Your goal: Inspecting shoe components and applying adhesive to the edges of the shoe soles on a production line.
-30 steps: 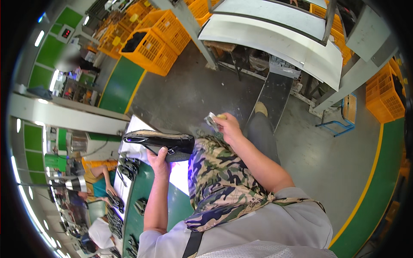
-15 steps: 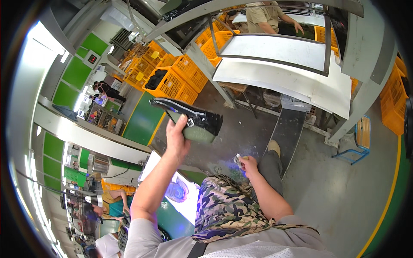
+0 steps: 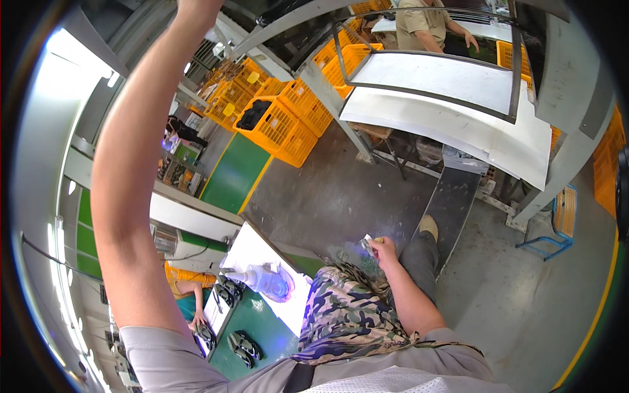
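Currently I see the right hand closed around a small pale object, just beyond the camouflage apron. The left hand is cut off by the upper edge; I can't tell its opening or hold. Black shoes lie on the green table.

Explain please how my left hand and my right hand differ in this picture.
The left hand is raised to the picture's top edge; the right hand is low, near the grey trouser leg. The left hand is mostly cut off, so any held thing is hidden; the right hand's grip is closed on a small silvery piece. Both look bare where visible.
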The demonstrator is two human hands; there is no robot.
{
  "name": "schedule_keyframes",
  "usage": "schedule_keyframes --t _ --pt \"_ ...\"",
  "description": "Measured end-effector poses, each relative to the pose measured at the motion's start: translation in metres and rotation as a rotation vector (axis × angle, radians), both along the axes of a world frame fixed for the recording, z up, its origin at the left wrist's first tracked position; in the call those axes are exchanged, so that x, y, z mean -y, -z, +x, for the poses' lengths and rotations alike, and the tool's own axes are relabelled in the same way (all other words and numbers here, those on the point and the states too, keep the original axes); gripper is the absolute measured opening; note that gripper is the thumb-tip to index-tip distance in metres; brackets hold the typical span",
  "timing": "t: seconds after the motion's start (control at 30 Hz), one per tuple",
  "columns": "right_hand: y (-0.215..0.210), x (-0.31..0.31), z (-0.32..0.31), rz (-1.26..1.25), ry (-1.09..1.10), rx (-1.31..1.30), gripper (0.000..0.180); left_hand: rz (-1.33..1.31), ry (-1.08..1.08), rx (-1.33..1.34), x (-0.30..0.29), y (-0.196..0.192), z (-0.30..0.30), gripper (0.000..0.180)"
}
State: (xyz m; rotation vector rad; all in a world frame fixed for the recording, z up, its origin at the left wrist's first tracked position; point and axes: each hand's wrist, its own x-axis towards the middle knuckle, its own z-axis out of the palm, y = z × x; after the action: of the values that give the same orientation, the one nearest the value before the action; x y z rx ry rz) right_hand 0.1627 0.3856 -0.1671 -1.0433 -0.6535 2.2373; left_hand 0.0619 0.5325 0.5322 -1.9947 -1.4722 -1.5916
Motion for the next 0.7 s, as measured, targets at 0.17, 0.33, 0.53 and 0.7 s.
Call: schedule_keyframes --t 0.17,0.33,0.53,0.7 --pt "0.001 0.002 -0.008 0.003 -0.046 -0.011 0.021 -0.91 -0.152 0.122 -0.033 -0.064 0.033 0.078" --pt "0.008 -0.004 -0.008 0.007 -0.049 -0.027 0.02 -0.139 -0.581 -0.584 -0.086 0.029 0.005 0.05" --pt "-0.008 -0.006 -0.005 -0.042 -0.064 -0.076 0.016 -0.107 -0.348 -0.316 -0.008 0.125 -0.018 0.05" --pt "0.0 -0.007 -0.003 -0.061 -0.061 -0.045 0.015 -0.339 -0.016 -0.338 0.17 0.287 -0.021 0.061"
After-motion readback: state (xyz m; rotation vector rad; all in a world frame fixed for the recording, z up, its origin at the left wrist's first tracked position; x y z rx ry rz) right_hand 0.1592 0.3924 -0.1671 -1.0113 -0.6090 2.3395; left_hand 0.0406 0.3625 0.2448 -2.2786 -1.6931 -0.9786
